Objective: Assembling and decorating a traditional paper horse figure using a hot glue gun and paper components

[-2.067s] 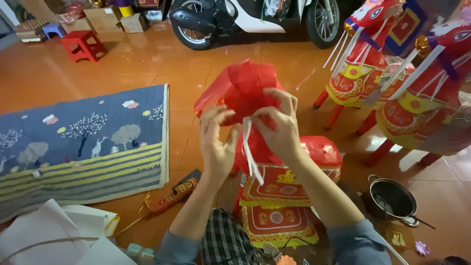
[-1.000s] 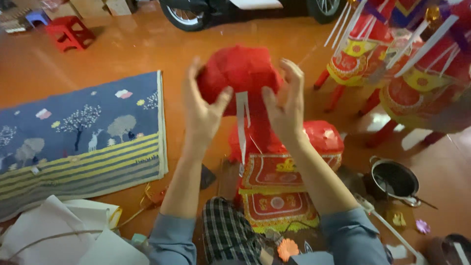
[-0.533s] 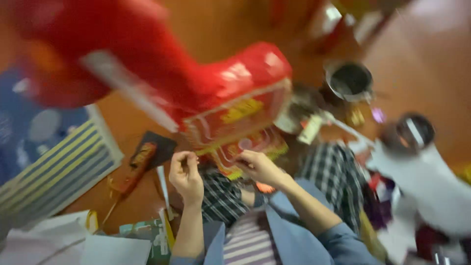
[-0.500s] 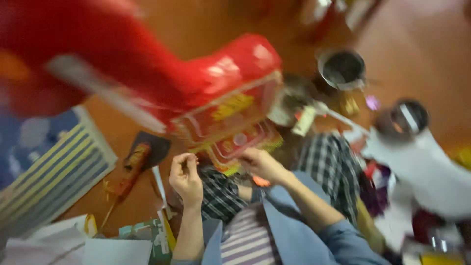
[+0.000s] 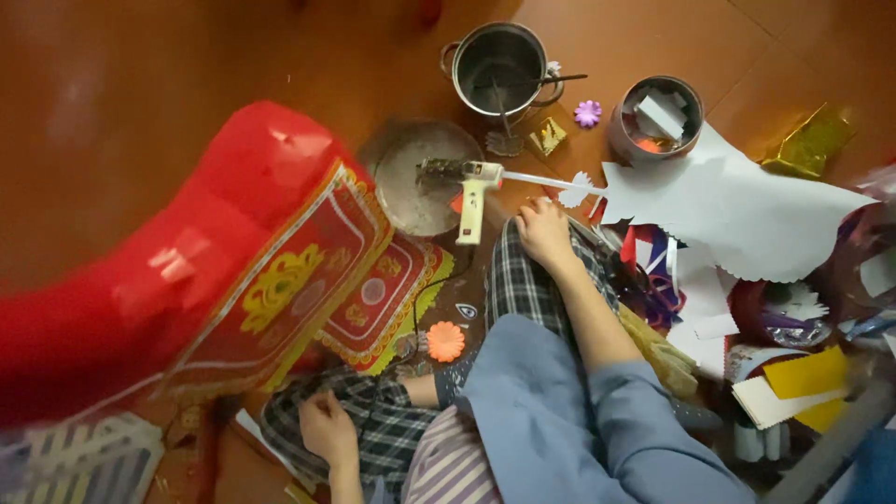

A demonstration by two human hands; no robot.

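Beyond the right fingertips: a white glue gun (image 5: 471, 191) lies on the orange floor, nozzle toward a shallow grey dish (image 5: 415, 182), handle pointing back at the fingers; near, not touching.
Right hand (image 5: 544, 231): rests on the checked-trouser knee, fingers loosely curled and narrow, holding nothing.
Left hand (image 5: 325, 429): lies on the other knee, fingers curled inward; whether they pinch anything, cannot tell.
Ahead of the left fingers: a large red paper horse figure (image 5: 168, 280) with a gold-patterned saddle cloth, blurred at its near end; just beyond the hand, apart from it.
Between the two hands: an orange paper flower (image 5: 445, 341) on the floor.
Past the glue gun, further from the right fingers: a steel pot (image 5: 499, 65) with a tool inside, and a round tin (image 5: 661, 114) holding scraps.
Outward of the right fingers: a cut white paper sheet (image 5: 737, 210) with scalloped edges, over mixed coloured offcuts.
Handling judgement, glue gun: light, rigid plastic, not fragile; nozzle end probably hot, cord trails toward the lap. Best taken by the handle, fingers clear of the metal tip.
Handling judgement, horse figure: likely light, hollow and easily dented; support from beneath the body, not the trim.
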